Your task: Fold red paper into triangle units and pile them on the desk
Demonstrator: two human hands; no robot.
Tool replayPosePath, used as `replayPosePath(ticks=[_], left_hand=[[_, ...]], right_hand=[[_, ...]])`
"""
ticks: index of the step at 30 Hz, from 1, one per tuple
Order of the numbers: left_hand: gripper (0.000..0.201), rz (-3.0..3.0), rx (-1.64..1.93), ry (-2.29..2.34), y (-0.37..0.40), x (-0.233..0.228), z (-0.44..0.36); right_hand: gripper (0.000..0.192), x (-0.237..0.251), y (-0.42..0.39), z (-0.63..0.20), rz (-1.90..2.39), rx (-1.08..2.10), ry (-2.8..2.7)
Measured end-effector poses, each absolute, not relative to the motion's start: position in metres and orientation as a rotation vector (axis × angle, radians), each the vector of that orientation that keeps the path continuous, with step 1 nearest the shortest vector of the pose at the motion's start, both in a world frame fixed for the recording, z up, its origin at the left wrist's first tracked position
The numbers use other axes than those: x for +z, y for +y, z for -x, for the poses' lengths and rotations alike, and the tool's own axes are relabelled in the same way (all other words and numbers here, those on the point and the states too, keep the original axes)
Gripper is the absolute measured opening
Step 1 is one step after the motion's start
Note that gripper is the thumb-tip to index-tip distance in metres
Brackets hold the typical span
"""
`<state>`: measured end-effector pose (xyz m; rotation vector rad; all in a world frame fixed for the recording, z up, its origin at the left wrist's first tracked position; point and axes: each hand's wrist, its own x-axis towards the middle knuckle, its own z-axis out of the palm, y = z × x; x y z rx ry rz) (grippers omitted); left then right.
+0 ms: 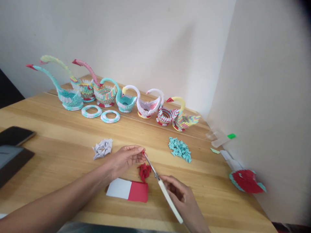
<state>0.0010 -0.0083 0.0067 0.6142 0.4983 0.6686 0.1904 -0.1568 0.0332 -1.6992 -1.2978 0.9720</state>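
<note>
- Head view: the right edge of the counter (225, 210) met the wall (262, 113); wood showed between the teal pieces (180, 149), right of centre, and the central red pile (144, 172).
- Left hand (126, 160), palm inward, reached to centre from lower left, its grip pinching a small red piece (143, 152).
- Right hand (181, 195), lower right of centre, grasped scissors (167, 197) slanting up-left toward that piece.

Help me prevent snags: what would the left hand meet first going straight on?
Probably the scissors, with tips close by the left hand; beyond, perhaps the teal pieces, depth being unclear.
</note>
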Motion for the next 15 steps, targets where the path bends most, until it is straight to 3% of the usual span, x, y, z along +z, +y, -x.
replayPosePath(ticks=[15], left_hand=[[0.024,-0.622,0.665,0.503,-0.0088,0.0078,-0.0006]], right_hand=[[0.031,0.0355,-0.1566,-0.1883,1.719,0.943,-1.319]])
